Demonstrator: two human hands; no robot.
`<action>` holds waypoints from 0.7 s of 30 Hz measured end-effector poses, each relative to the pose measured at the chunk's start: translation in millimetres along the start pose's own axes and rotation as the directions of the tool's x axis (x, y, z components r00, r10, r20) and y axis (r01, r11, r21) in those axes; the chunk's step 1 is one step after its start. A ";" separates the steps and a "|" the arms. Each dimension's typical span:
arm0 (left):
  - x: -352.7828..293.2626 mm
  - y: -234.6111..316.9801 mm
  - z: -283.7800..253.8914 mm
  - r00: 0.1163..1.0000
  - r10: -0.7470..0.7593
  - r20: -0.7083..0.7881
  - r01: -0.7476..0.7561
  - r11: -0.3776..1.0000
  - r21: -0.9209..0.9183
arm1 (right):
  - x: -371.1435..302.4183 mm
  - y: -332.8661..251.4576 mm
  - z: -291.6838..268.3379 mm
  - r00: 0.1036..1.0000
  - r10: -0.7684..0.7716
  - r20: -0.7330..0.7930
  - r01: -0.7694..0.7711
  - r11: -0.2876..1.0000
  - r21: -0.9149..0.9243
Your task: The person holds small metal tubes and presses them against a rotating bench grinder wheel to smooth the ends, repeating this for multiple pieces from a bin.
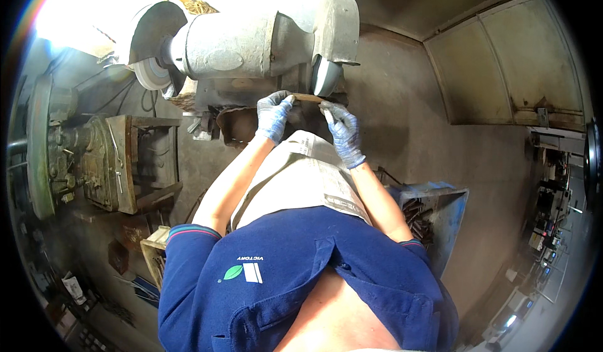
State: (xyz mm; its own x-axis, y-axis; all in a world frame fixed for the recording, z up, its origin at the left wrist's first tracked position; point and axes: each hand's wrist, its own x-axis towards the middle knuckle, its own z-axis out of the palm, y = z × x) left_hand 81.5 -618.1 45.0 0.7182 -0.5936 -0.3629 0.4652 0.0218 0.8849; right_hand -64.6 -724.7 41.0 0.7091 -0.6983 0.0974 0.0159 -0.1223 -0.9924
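Two gloved hands: my left hand [274, 116] and right hand [343, 133] support the work from both ends, in front of the grinder [229, 45].
Left fingers: gripping the left end of the narrow brown bar [308, 98].
Right fingers: pinching its right end.
Bar: spans crosswise between my hands, at the lower edge of the right wheel [326, 78]; I cannot tell whether they touch.
Guard [337, 28]: grey, covering the upper part of that wheel.
Grinding step: in my judgement, presenting the bar to the wheel.
Next bar move: calls, I judge, for even, light pressure from both hands, fingertips clear of the rim.
White wheel [151, 75]: at the grinder's left end, apart from the work.
Blue bin [449, 217]: to my right, holding dark parts [418, 217].
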 end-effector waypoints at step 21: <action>6.2 6.6 7.9 0.997 -0.075 -0.012 0.074 0.997 -0.026 | 2.3 19.2 -2.7 0.993 0.116 -0.001 -0.116 0.992 0.045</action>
State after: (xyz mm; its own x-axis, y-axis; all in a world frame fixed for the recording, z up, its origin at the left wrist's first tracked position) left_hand 85.0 -628.0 50.9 0.6876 -0.5840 -0.4314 0.5304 -0.0017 0.8477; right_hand -64.5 -730.5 22.3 0.7054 -0.7086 -0.0185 -0.0351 -0.0089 -0.9993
